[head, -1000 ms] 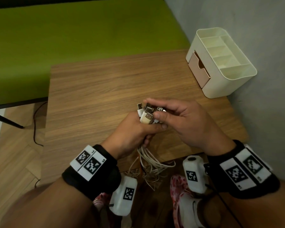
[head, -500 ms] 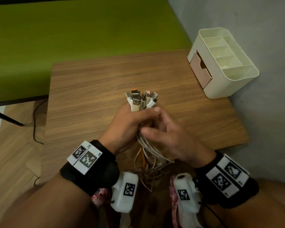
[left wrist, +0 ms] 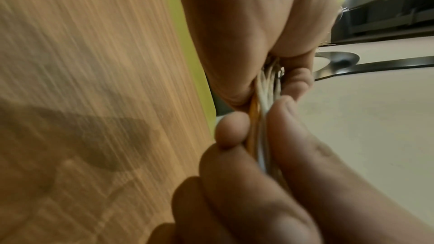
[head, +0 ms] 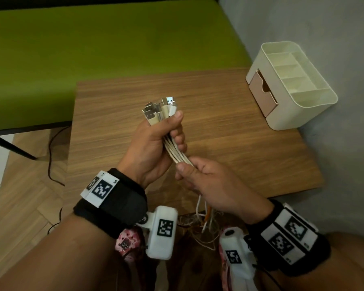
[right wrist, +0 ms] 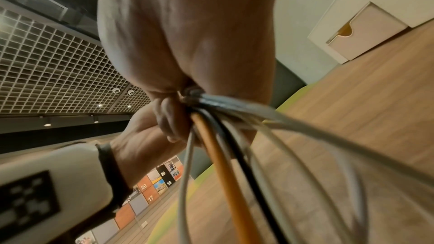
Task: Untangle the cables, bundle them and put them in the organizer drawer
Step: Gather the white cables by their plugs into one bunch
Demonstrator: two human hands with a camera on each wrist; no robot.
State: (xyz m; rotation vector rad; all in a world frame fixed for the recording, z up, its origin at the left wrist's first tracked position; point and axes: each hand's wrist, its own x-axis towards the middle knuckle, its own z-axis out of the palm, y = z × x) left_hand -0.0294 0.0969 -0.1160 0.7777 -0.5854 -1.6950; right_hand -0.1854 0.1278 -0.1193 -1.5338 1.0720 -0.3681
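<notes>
My left hand (head: 156, 141) grips a bundle of cables (head: 177, 153), mostly white with one orange and one black, just below their USB plugs (head: 159, 110), which fan out above the fist. Right below it, my right hand (head: 200, 175) holds the same strands between thumb and fingers. In the left wrist view the cables (left wrist: 263, 118) run between both hands. The loose lengths (right wrist: 234, 173) hang down past the table's near edge. The cream organizer (head: 296, 106) stands at the table's far right corner, its pink drawer (head: 261, 95) slightly pulled out.
The wooden table (head: 240, 148) holds only the organizer. A grey wall (head: 334, 38) runs along the right side. A green surface (head: 93, 38) lies beyond the table. A dark cord (head: 49, 156) trails on the wooden floor to the left.
My left hand has lifted the plug ends higher. My right hand left the plugs and slid down the cables to a spot under the left fist.
</notes>
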